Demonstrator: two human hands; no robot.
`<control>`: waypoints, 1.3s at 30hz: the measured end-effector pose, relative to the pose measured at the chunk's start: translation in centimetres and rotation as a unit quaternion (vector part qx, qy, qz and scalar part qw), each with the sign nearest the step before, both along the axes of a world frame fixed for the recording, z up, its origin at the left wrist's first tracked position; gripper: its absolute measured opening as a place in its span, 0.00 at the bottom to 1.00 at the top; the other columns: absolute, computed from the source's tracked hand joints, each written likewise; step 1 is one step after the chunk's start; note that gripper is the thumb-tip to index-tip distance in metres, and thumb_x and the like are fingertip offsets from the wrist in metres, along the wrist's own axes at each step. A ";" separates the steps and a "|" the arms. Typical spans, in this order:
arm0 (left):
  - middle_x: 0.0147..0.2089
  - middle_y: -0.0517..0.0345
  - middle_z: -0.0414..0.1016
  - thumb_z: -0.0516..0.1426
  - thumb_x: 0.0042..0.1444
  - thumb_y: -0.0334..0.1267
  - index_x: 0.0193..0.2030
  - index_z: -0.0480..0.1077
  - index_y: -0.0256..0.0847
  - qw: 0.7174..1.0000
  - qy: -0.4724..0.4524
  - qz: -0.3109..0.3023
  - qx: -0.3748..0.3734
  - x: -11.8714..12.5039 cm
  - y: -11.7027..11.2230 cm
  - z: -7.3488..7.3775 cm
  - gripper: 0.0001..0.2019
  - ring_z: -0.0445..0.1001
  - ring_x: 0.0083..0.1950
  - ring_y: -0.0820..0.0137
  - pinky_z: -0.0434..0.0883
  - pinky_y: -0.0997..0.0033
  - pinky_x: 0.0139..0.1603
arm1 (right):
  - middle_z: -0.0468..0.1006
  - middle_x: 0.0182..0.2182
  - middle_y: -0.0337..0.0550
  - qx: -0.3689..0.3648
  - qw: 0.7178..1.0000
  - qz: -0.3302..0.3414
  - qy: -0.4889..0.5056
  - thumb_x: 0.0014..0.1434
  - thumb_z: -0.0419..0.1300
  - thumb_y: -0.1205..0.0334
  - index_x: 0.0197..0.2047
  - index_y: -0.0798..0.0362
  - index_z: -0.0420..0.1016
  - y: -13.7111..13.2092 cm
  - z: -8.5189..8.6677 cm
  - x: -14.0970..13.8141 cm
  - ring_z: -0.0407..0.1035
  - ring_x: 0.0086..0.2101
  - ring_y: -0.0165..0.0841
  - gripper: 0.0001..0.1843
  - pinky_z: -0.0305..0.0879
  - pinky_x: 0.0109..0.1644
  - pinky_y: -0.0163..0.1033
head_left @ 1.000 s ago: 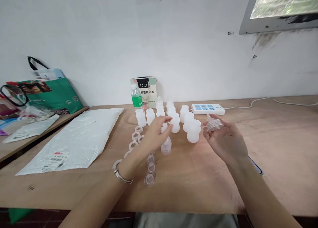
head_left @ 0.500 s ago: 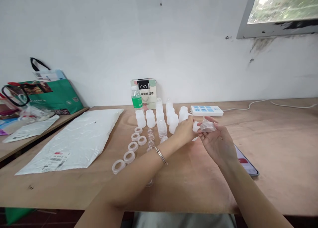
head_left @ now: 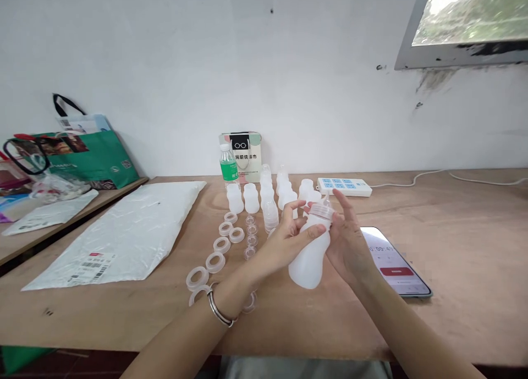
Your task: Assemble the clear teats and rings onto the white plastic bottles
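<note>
In front of me my left hand (head_left: 286, 239) is wrapped round a frosted white baby bottle (head_left: 307, 264), which tilts to the right at its top. A clear ribbed screw ring (head_left: 322, 210) with a teat (head_left: 327, 199) sits at the bottle's mouth. The fingers of my right hand (head_left: 350, 244) close on the ring from the right, its index finger raised. Whether the ring is threaded on I cannot tell. Behind the hands stand several bottles (head_left: 251, 198), some topped with teats or clear covers (head_left: 270, 214). Several loose rings (head_left: 215, 262) and small clear teat parts (head_left: 252, 240) lie to the left.
A phone (head_left: 391, 266) lies right of my hands. Behind are a power strip (head_left: 346, 187) with a white cable, a green-labelled water bottle (head_left: 229, 167) and a paper bag (head_left: 249, 158). A white plastic mailer (head_left: 124, 230) covers the left; a green bag (head_left: 103, 159) stands beyond.
My left hand has brought a bottle from the row towards me. The ring in my right hand has moved left and down onto the bottle's mouth. The phone shows more fully.
</note>
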State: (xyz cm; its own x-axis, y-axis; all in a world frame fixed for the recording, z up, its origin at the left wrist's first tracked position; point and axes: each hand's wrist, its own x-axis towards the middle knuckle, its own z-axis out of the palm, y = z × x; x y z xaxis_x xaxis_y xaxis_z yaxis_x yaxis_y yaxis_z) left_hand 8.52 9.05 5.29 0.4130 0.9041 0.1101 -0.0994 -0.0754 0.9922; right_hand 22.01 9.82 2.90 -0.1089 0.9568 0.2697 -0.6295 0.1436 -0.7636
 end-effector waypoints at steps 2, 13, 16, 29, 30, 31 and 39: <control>0.36 0.57 0.72 0.58 0.52 0.52 0.58 0.48 0.42 1.000 -0.001 0.009 -0.005 -0.2 0.3 -0.4 0.33 0.70 0.32 0.72 0.66 0.71 0.34 | 0.79 0.39 0.35 -0.015 1.000 0.013 -0.013 0.52 0.64 0.56 0.54 0.36 0.63 -0.2 0.0 -0.5 0.74 0.40 0.34 0.26 0.71 0.43 0.43; 0.45 0.50 0.73 0.41 0.56 0.63 0.66 0.40 0.53 0.995 0.087 0.044 -0.009 -1.6 -0.3 -1.1 0.34 0.75 0.32 0.67 0.72 0.65 0.33 | 0.79 0.34 0.38 -0.019 0.994 0.090 -0.065 0.50 0.65 0.53 0.43 0.44 0.75 0.1 -0.6 -1.1 0.62 0.19 0.26 0.15 0.60 0.19 0.33; 0.37 0.52 0.74 0.43 0.52 0.67 0.66 0.39 0.51 0.998 0.038 -0.009 -0.042 -1.8 -0.4 -1.0 0.40 0.74 0.29 0.67 0.72 0.66 0.30 | 0.78 0.31 0.36 -0.002 0.989 0.130 -0.072 0.50 0.65 0.54 0.44 0.44 0.74 0.2 -0.8 -0.7 0.61 0.18 0.25 0.17 0.63 0.19 0.34; 0.59 0.40 0.62 0.69 0.33 0.46 0.66 0.33 0.44 0.971 0.185 0.055 0.144 -1.7 -0.5 -1.6 0.60 0.65 0.58 0.54 0.62 0.52 0.56 | 0.75 0.40 0.37 0.045 0.989 0.088 -0.106 0.44 0.70 0.56 0.40 0.43 0.63 -0.7 -1.5 -1.7 0.72 0.39 0.34 0.23 0.70 0.41 0.41; 0.59 0.40 0.62 0.70 0.32 0.45 0.65 0.34 0.43 0.970 0.184 0.062 0.145 -1.7 -0.4 -1.6 0.60 0.65 0.57 0.55 0.62 0.52 0.56 | 0.75 0.44 0.39 0.043 0.990 0.092 -0.095 0.44 0.69 0.54 0.41 0.43 0.63 -0.8 -1.5 -1.7 0.72 0.41 0.36 0.24 0.69 0.42 0.42; 0.58 0.41 0.63 0.70 0.32 0.44 0.65 0.34 0.43 0.970 0.184 0.066 0.142 -1.7 -0.4 -1.6 0.59 0.67 0.56 0.56 0.63 0.53 0.55 | 0.74 0.47 0.40 0.041 0.991 0.095 -0.083 0.45 0.68 0.53 0.44 0.42 0.63 -0.8 -1.5 -1.6 0.71 0.43 0.37 0.25 0.69 0.44 0.44; 0.48 0.47 0.68 0.69 0.32 0.47 0.61 0.42 0.42 0.965 0.208 0.114 0.113 -2.0 -0.7 -0.6 0.53 0.68 0.52 0.54 0.66 0.52 0.49 | 0.81 0.32 0.37 0.021 0.998 -0.032 -0.057 0.54 0.61 0.54 0.42 0.45 0.71 0.1 -1.8 -0.2 0.73 0.40 0.33 0.12 0.59 0.55 0.45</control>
State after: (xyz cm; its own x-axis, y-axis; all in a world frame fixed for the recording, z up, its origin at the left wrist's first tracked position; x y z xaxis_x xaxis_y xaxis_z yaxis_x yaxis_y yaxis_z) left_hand 6.49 8.37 4.65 0.2562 0.9492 0.1829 0.3483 -0.2672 0.8985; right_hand 21.79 9.92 1.08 -0.0799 0.9509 0.2989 -0.5278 0.2140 -0.8220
